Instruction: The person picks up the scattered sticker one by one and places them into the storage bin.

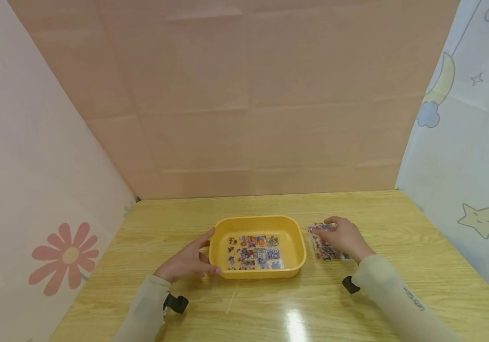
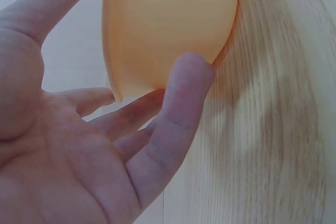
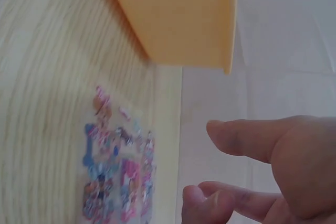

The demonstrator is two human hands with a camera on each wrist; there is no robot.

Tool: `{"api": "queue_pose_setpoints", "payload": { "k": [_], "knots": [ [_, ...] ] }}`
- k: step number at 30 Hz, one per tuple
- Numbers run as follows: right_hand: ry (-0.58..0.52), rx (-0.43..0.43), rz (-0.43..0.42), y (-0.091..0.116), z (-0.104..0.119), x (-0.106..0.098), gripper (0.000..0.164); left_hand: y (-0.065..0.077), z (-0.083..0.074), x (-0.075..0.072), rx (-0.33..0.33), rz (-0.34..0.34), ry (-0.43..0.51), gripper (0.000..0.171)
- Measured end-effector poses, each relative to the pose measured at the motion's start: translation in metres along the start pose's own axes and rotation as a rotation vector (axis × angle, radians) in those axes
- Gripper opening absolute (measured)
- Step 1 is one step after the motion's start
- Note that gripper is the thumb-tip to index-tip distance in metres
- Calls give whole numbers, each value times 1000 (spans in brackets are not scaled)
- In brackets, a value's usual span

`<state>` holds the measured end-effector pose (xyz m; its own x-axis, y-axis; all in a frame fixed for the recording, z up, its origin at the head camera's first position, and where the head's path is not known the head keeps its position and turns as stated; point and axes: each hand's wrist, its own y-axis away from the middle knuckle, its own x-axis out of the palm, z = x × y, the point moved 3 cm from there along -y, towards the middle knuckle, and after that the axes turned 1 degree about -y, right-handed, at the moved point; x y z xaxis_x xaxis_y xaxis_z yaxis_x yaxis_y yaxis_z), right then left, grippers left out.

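Observation:
A yellow plastic tray stands on the table, with clear sheets of small colourful stickers lying on its bottom. My left hand holds the tray's left end, thumb and fingers spread round the outer wall. To the right of the tray lies another clear sticker sheet, or a few stacked; I cannot tell which. Over it hovers my right hand. In the right wrist view its thumb and fingers are apart with nothing between them, and the stickers lie flat on the wood.
The wood-grain table carries everything. A plain pinkish-brown sheet hangs behind it. Patterned white walls, one with a flower and one with a star, stand at the sides. Black bands with camera mounts sit on both wrists.

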<state>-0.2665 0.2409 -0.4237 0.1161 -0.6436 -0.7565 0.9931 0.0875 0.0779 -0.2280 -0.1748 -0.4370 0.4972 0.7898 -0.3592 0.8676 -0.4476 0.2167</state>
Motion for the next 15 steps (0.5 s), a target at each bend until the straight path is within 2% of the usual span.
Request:
{"api": "queue_pose_setpoints", "payload": {
  "k": [3, 10, 15],
  "knots": [
    [42, 1, 14, -1, -10, -1, 66, 0, 2, 0, -1, 4, 9, 117],
    [84, 59, 50, 0, -27, -4, 80, -2, 5, 0, 2, 14, 5, 118],
    [95, 76, 66, -2, -37, -7, 79, -3, 4, 0, 3, 9, -2, 118]
  ]
}}
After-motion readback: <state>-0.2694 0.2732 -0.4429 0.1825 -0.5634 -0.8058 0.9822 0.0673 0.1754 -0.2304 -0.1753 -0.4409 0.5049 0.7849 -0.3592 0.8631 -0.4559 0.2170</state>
